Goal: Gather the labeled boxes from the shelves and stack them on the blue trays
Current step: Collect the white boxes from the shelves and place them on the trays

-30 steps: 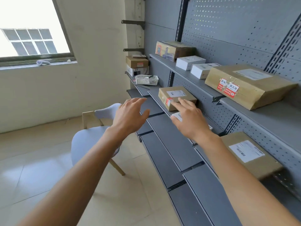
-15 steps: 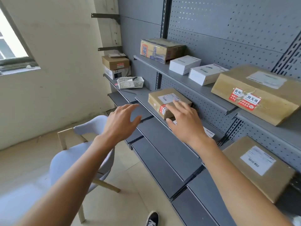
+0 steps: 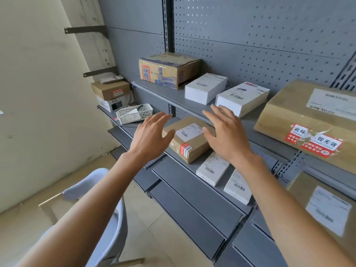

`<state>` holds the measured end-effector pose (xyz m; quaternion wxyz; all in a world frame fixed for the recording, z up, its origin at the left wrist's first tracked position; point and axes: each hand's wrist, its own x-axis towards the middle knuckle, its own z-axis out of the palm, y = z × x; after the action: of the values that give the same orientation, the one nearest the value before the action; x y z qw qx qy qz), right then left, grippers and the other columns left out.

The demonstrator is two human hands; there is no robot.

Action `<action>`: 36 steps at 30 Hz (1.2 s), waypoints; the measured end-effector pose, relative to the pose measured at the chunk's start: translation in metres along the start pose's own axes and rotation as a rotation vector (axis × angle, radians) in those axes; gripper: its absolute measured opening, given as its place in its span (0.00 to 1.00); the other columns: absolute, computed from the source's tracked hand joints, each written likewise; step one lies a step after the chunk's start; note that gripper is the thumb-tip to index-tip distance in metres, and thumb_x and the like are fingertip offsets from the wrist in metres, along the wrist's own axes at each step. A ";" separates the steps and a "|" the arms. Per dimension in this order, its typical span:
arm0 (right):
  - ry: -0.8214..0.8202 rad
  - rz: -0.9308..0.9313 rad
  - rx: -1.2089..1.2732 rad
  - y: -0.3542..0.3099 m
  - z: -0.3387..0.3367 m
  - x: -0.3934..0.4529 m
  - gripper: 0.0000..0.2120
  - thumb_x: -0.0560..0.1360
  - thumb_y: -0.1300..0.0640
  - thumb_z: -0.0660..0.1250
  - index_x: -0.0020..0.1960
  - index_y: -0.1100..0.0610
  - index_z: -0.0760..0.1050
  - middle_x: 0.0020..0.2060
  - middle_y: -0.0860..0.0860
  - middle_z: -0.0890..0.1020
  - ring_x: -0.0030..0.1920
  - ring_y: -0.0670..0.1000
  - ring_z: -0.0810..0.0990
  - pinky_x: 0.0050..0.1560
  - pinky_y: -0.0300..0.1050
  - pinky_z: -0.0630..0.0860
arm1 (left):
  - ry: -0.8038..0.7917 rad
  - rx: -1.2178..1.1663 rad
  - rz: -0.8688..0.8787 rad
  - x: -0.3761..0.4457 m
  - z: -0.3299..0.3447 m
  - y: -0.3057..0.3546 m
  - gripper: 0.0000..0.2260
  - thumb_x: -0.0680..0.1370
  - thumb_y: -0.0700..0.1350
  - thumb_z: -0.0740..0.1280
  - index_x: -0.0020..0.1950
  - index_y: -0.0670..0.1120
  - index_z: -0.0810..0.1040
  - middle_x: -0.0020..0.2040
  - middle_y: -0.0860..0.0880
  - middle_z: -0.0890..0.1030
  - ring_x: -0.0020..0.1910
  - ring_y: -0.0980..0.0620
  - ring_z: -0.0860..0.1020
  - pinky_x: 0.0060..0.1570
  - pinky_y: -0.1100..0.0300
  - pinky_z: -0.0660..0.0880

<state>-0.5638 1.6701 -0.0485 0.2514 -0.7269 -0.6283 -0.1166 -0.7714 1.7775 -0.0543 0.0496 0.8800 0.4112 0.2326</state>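
A small brown cardboard box (image 3: 187, 138) with a white label and a red sticker sits on the middle grey shelf (image 3: 185, 170). My left hand (image 3: 152, 135) hovers open at its left side and my right hand (image 3: 225, 135) hovers open at its right side; neither grips it. Two flat white labeled boxes (image 3: 212, 168) lie just right of it on the same shelf. The upper shelf (image 3: 165, 91) carries a printed carton (image 3: 167, 70), two white boxes (image 3: 205, 87) and a large brown box (image 3: 316, 120). No blue tray is in view.
A white mesh basket (image 3: 134, 113) and stacked small boxes (image 3: 111, 93) stand at the shelf's far left end. Another large brown labeled box (image 3: 325, 209) sits lower right. A grey chair (image 3: 104, 218) stands on the floor under my left arm.
Both hands have moved forward and apart, from in front of the small brown box to either side of it. The view has shifted closer to the shelves.
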 end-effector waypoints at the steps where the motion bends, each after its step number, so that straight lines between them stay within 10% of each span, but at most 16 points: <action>1: 0.014 0.014 -0.013 0.005 0.000 0.006 0.23 0.80 0.52 0.65 0.73 0.55 0.71 0.74 0.56 0.71 0.75 0.57 0.64 0.72 0.58 0.65 | 0.001 -0.013 0.011 0.010 0.004 0.001 0.25 0.81 0.57 0.63 0.77 0.52 0.67 0.76 0.50 0.70 0.75 0.47 0.66 0.70 0.44 0.68; 16: -0.009 0.370 -0.324 0.039 0.007 0.067 0.26 0.77 0.48 0.63 0.73 0.50 0.65 0.75 0.52 0.66 0.74 0.58 0.63 0.65 0.61 0.70 | -0.033 -0.073 0.259 0.157 0.056 0.035 0.26 0.81 0.57 0.63 0.78 0.55 0.63 0.81 0.50 0.59 0.80 0.45 0.52 0.71 0.36 0.60; 36: 0.104 0.514 -0.340 0.022 0.035 0.072 0.18 0.75 0.49 0.67 0.63 0.55 0.74 0.62 0.51 0.76 0.66 0.58 0.70 0.52 0.58 0.77 | 0.075 -0.202 0.449 0.193 0.095 0.004 0.19 0.79 0.51 0.66 0.70 0.52 0.74 0.72 0.50 0.73 0.75 0.42 0.64 0.67 0.35 0.65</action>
<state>-0.5343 1.7475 -0.0485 0.1795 -0.8866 -0.3818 -0.1897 -0.6189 1.9282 -0.0666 0.0692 0.9305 0.1817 0.3103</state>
